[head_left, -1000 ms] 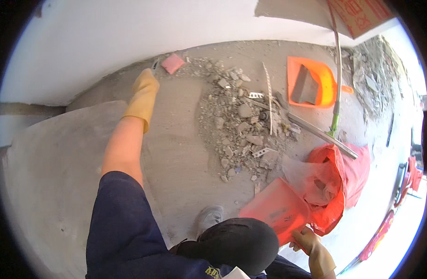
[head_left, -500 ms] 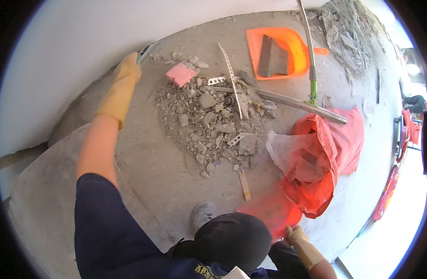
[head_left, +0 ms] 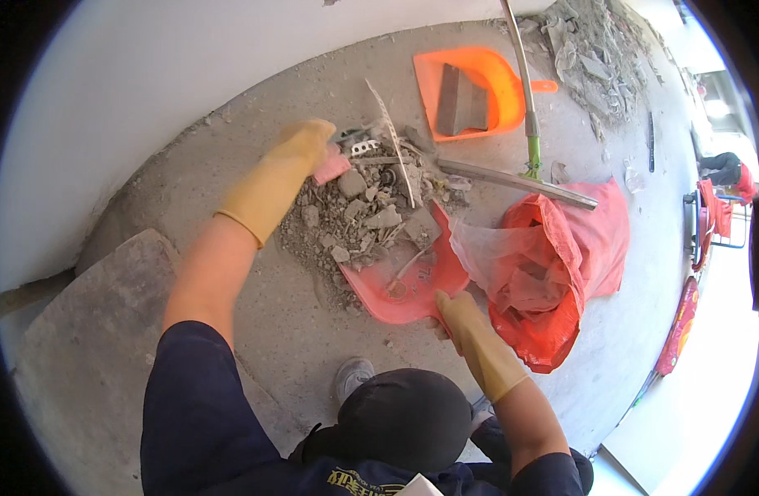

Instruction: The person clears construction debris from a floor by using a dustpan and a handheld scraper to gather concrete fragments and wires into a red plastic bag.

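Observation:
My left hand [head_left: 301, 153], in a yellow rubber glove, reaches over the upper left side of a rubble heap [head_left: 365, 198]. Its fingers are wrapped round a scraper, whose greyish blade [head_left: 359, 132] is blurred beyond the fingertips. A pink block [head_left: 333, 165] lies just under this hand, partly covered by it. My right hand [head_left: 460, 318], gloved alike, grips the rear end of a red dustpan [head_left: 404, 302]. The pan lies low with its front edge against the near side of the heap, and some debris shows at its mouth.
An open red woven sack [head_left: 574, 256] slumps to the right. Behind it lie a long-handled squeegee [head_left: 520, 178] and an orange dustpan [head_left: 502, 99] holding a grey blade-like piece. More debris [head_left: 599, 66] lies far right. A white wall [head_left: 148, 83] rises on the left.
My left hand has come from beside the wall rightward to the heap with the scraper. The red dustpan in my right hand has moved up and left, from beside my knee to the rubble.

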Demonstrator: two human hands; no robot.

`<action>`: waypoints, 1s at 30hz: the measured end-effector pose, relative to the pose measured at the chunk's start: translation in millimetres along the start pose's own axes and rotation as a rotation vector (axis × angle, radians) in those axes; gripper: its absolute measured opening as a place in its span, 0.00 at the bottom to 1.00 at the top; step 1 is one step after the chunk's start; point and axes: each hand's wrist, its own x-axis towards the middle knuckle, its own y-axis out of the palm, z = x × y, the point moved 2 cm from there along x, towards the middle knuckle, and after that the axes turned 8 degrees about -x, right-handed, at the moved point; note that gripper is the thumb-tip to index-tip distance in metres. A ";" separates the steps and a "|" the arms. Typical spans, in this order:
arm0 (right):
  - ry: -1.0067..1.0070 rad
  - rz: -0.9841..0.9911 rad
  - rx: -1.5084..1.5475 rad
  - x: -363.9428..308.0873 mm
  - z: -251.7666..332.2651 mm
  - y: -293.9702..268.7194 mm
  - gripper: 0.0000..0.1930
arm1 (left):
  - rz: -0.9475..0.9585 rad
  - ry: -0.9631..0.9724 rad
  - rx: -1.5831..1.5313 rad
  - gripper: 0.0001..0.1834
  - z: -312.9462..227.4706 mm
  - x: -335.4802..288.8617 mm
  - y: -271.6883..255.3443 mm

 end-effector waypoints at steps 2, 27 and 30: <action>-0.008 0.021 0.022 0.0 7.1 8.4 0.20 | 0.080 0.044 0.074 0.12 -1.5 0.3 10.6; -0.193 -0.061 0.225 -0.1 -22.7 38.2 0.20 | 0.444 0.295 0.263 0.13 -99.8 -129.6 57.7; -0.230 -0.042 0.235 7.0 -45.5 28.5 0.20 | 0.271 0.543 0.207 0.09 -101.9 -158.6 48.5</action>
